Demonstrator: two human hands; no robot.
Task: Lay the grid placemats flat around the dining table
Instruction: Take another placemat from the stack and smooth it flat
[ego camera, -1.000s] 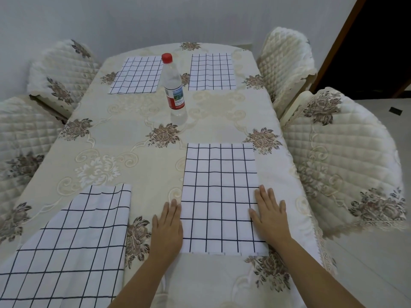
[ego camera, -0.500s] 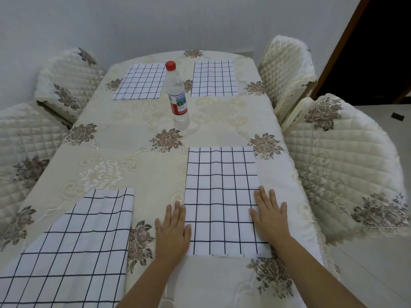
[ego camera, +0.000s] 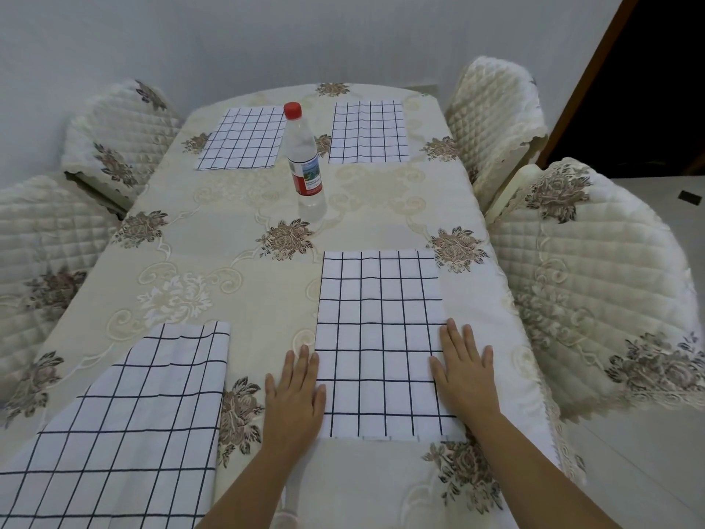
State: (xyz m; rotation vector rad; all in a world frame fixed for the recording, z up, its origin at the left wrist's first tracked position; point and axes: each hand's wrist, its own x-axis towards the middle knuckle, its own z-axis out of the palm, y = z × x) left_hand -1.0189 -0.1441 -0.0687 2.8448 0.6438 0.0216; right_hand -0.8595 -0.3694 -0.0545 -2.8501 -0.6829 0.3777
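Two bare hands lie palm-down with fingers straight and together, gripping nothing. The left hand (ego camera: 295,395) rests on the floral tablecloth (ego camera: 236,231) with its thumb-side edge touching the left border of the near grid placemat (ego camera: 377,337); the right hand (ego camera: 463,372) presses on that mat's right border. This mat lies flat between the two hands and runs away beyond the fingertips. Left of the left hand's fingers, apart from them, a second grid placemat (ego camera: 126,425) lies rumpled, with creases, and runs out of the lower left of the view. Well beyond the fingertips stands one clear water bottle (ego camera: 304,154) with a red cap, upright. Just past it lie two more grid placemats, flat: one far left (ego camera: 242,138), one far right (ego camera: 368,132). Four placemats in all. Four quilted chairs are around the table: two left (ego camera: 42,242) (ego camera: 114,135), two right (ego camera: 492,120) (ego camera: 595,276).
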